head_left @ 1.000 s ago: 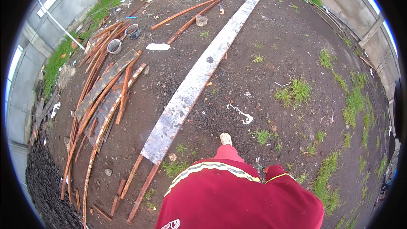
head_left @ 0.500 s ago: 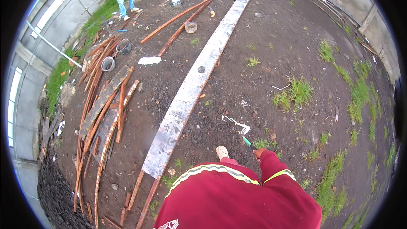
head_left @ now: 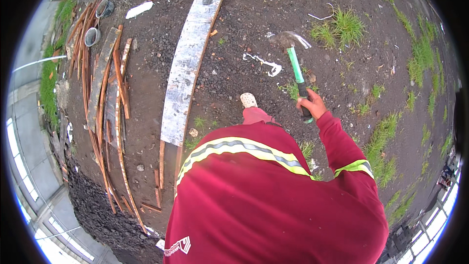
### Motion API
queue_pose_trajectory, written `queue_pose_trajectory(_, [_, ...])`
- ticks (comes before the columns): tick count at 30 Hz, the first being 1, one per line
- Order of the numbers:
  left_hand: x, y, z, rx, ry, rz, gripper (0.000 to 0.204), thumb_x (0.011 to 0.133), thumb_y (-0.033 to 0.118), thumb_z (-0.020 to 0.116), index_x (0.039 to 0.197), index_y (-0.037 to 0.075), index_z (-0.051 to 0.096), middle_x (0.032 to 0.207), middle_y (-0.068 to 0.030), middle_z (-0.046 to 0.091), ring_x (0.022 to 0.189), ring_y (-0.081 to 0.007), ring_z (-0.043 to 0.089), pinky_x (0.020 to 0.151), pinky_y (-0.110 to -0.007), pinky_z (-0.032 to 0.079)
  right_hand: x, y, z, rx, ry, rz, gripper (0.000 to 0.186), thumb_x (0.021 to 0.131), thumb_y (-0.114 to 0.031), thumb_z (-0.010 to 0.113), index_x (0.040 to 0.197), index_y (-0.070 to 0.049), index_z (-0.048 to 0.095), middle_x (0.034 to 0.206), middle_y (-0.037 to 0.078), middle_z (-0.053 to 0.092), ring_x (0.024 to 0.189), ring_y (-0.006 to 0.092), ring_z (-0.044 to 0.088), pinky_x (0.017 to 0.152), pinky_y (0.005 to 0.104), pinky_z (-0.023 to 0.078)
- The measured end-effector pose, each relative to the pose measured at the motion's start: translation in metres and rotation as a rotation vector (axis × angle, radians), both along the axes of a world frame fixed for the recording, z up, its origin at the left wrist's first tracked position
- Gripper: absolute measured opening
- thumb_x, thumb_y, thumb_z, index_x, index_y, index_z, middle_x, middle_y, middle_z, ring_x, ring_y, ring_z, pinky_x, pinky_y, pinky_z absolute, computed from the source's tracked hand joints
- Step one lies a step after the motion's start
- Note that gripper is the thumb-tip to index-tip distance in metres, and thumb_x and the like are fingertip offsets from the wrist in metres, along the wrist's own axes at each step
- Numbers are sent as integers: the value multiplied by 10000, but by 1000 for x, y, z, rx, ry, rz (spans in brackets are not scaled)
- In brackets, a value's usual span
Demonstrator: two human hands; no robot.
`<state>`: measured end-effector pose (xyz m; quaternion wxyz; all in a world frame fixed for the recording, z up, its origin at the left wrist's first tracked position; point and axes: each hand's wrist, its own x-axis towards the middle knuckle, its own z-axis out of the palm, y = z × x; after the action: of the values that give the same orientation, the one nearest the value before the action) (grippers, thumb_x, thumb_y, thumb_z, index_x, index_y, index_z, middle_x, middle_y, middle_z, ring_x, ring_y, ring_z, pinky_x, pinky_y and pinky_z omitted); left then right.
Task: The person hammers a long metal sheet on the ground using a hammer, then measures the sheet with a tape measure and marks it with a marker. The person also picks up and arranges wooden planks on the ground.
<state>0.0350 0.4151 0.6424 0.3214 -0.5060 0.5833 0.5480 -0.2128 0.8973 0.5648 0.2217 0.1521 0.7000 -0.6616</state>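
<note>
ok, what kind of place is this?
Probably an outdoor construction site: timber lengths are heaped on bare dirt, the wearer's dark red top has reflective bands, and the right hand grips a claw hammer.

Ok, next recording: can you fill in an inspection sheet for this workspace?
Surface: dark, stony bare ground with patches of grass.
Job's things: a hammer with a green and black handle, its head raised away from the person.
Clutter: a long grey board, piled wooden strips, two buckets and white scrap.
Hands: the right hand grips the handle's lower end; left hand not in view.
Cables: nothing seen for certain.
Surroundings: grey wall along the left.
</note>
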Motion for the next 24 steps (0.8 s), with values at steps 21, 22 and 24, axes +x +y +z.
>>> queue_pose_trajectory(21, [-125,19,1,-313,598,-298,664,838,148,603,1387,61,239,1240,-227,478,1056,-246,543,878,-353,451,17,-84,23,127,643,366,296,798,-290,598,716,-9,551,526,109,475,460,223,498,486,335,398])
queue_pose_trajectory(22, [-162,37,5,-168,749,-417,745,834,149,612,1419,85,156,1337,-242,369,1117,-285,509,920,-381,436,17,-84,23,142,637,419,302,799,-294,594,711,-8,551,534,110,487,467,228,506,490,334,401])
queue_pose_trajectory(24, [-229,77,16,98,845,-627,830,813,123,631,1438,107,85,1373,-233,317,1145,-278,481,930,-375,427,18,-80,20,155,627,499,316,800,-301,587,699,-4,550,550,113,511,481,236,521,498,331,408])
